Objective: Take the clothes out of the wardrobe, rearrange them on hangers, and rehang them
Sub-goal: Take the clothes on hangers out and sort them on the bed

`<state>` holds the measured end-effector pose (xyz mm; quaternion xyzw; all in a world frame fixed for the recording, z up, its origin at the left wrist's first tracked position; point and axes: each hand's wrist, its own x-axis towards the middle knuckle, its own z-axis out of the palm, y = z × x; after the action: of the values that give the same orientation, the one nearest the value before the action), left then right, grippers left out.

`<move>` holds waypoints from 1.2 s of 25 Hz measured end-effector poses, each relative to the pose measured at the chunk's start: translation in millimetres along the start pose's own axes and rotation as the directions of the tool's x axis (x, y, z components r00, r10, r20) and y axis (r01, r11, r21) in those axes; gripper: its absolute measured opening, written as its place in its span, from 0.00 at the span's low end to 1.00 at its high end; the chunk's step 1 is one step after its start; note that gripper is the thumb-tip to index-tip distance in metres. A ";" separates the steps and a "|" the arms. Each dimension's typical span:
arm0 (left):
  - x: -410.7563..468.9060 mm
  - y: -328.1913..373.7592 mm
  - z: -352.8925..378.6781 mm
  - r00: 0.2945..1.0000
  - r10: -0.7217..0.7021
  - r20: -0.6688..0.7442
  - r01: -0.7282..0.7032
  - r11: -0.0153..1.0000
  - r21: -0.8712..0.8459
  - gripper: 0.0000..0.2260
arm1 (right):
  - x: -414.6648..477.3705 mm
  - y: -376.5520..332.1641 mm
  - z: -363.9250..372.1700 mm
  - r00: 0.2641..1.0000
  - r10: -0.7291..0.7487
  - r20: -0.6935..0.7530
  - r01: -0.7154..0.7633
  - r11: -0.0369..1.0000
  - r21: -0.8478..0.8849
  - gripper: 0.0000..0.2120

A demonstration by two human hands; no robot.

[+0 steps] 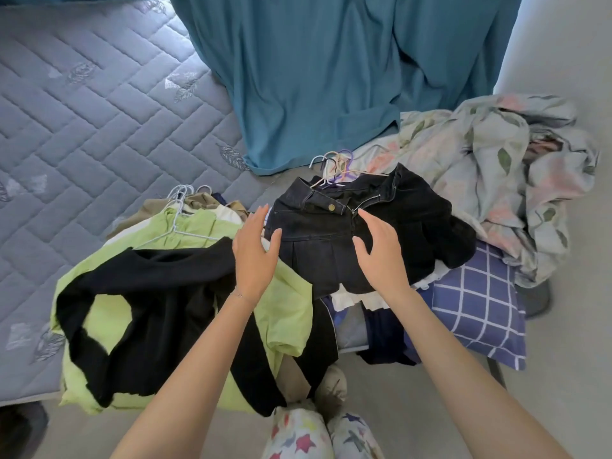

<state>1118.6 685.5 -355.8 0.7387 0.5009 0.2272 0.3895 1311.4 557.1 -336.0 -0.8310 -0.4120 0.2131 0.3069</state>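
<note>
A black denim skirt [357, 233], waistband unbuttoned and zip open, lies on top of a clothes heap on the mattress [99, 104]. The left hand [255, 250] hovers at the skirt's left edge, fingers spread, holding nothing. The right hand [381, 253] hangs over the skirt's pleats, fingers loosely apart, empty. Left of the skirt lies a black top [159, 309] on a green shirt [291, 299]; behind the skirt, hangers [334, 167]

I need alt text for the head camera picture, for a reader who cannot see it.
Two open bare hands, left hand and right hand, reach over a black denim skirt lying on a bed. Beside it, a black top lies on a green shirt, with bunched hangers and a teal curtain behind.
</note>
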 end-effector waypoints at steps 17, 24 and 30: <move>163.1 -92.5 188.4 0.986 0.072 0.148 -0.093 0.985 0.142 0.21 | 232.5 147.7 88.2 0.976 -0.140 0.164 0.197 0.889 -0.414 0.22; 173.8 -117.1 216.2 0.987 -0.023 0.159 -0.007 0.982 0.188 0.21 | 269.8 183.2 114.1 0.984 0.011 0.178 0.089 0.836 -0.542 0.24; 175.7 -124.7 226.3 0.987 -0.050 0.156 0.022 0.983 0.181 0.21 | 272.0 188.6 128.6 0.999 -0.006 0.053 0.036 0.812 -0.582 0.22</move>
<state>1282.0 792.2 -599.8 0.7773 0.4998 0.1144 0.3646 1492.6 732.9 -585.6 -0.8751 -0.4739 0.0933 0.0300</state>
